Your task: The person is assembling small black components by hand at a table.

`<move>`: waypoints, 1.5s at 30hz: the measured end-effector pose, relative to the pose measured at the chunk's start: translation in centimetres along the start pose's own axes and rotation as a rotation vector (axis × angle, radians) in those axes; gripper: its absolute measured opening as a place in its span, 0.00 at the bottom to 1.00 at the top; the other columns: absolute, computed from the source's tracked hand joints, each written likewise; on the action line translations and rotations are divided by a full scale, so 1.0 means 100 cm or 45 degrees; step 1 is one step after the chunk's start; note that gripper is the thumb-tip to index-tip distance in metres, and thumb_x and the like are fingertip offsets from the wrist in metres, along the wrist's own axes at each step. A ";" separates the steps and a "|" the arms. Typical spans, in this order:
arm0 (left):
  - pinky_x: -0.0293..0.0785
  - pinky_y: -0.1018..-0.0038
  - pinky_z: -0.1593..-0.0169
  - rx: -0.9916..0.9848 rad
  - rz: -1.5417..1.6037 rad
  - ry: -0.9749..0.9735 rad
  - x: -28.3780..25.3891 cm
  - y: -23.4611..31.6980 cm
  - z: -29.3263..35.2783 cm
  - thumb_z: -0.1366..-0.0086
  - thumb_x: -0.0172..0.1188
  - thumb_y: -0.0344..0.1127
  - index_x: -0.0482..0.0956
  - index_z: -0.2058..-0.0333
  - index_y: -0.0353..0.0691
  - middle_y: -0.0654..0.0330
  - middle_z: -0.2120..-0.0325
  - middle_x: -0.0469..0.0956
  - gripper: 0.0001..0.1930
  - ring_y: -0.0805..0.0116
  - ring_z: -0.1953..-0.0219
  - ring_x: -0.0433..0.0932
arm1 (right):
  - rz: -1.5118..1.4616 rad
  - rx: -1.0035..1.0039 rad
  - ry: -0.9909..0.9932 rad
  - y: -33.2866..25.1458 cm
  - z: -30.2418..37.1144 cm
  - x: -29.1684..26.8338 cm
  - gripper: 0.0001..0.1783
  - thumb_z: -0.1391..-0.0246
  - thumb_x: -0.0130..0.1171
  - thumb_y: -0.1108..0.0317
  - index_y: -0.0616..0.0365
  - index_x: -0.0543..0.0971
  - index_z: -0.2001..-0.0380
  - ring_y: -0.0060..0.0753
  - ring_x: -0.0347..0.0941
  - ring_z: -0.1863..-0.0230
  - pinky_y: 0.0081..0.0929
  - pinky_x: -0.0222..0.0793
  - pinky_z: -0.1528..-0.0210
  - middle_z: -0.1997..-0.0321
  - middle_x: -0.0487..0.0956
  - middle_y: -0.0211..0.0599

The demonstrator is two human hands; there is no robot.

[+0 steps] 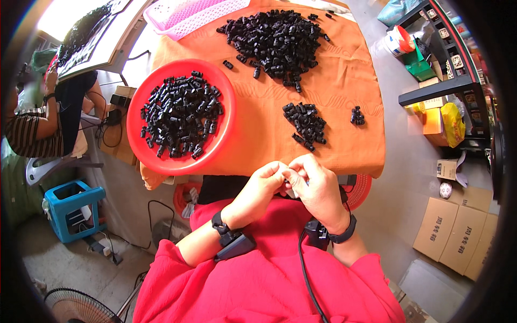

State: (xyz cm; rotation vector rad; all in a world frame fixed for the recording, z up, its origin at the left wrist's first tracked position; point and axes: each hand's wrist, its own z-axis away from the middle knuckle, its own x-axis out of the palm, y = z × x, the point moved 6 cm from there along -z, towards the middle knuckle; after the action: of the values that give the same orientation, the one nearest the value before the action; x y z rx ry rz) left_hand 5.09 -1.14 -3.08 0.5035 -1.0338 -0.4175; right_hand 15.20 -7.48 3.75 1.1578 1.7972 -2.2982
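My left hand [268, 182] and my right hand [311, 180] meet just off the table's near edge, fingertips pinched together. Between them is something small and dark, mostly hidden by the fingers; its kind does not show. On the orange cloth [258, 142] beyond my hands lies a small heap of short black plastic cylindrical parts [305, 125]. A few more such parts [357, 116] sit to its right. Farther back spreads a large pile of black parts [274, 43]. To the left, a red round basin [228, 126] holds many similar pieces.
A pink perforated basket [188, 16] stands at the far left of the table. Beneath the near edge, a red basket [360, 191] shows. On the left are a blue stool [72, 210], a fan [75, 307] and a seated person [43, 118]. Cardboard boxes [452, 231] and shelving line the right.
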 end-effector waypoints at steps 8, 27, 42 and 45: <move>0.75 0.74 0.55 -0.041 -0.148 -0.043 -0.003 0.010 -0.006 0.26 0.51 0.39 0.74 0.60 0.40 0.64 0.66 0.75 0.09 0.73 0.62 0.75 | -0.277 0.147 -0.011 0.004 0.002 -0.009 0.08 0.33 0.54 0.67 0.59 0.73 0.65 0.25 0.74 0.79 0.26 0.71 0.77 0.77 0.76 0.33; 0.76 0.62 0.61 0.867 -2.055 0.357 0.031 0.065 -0.058 0.42 0.65 0.34 0.75 0.61 0.40 0.53 0.67 0.72 0.12 0.52 0.63 0.76 | -0.466 0.281 0.271 0.045 -0.018 -0.052 0.07 0.33 0.54 0.69 0.61 0.75 0.65 0.13 0.65 0.80 0.19 0.72 0.76 0.75 0.71 0.25; 0.70 0.73 0.69 0.345 -1.120 0.231 0.017 0.072 -0.041 0.30 0.57 0.39 0.78 0.64 0.38 0.61 0.72 0.75 0.10 0.68 0.71 0.74 | -0.305 0.194 0.168 0.036 -0.023 -0.051 0.06 0.32 0.52 0.69 0.60 0.74 0.64 0.18 0.68 0.82 0.22 0.67 0.79 0.77 0.71 0.28; 0.68 0.82 0.69 -0.145 -0.144 0.069 0.016 0.055 -0.033 0.27 0.54 0.40 0.77 0.61 0.38 0.68 0.71 0.76 0.11 0.81 0.72 0.72 | -0.306 0.139 0.077 0.029 -0.027 -0.043 0.06 0.32 0.52 0.69 0.59 0.75 0.61 0.23 0.73 0.82 0.24 0.68 0.78 0.76 0.75 0.34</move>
State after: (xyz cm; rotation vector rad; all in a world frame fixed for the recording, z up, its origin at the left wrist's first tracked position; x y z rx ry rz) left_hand 9.28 3.07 -0.16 0.4704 -0.9262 -0.5572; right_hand 21.00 -8.05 3.46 1.0891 1.9532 -2.5469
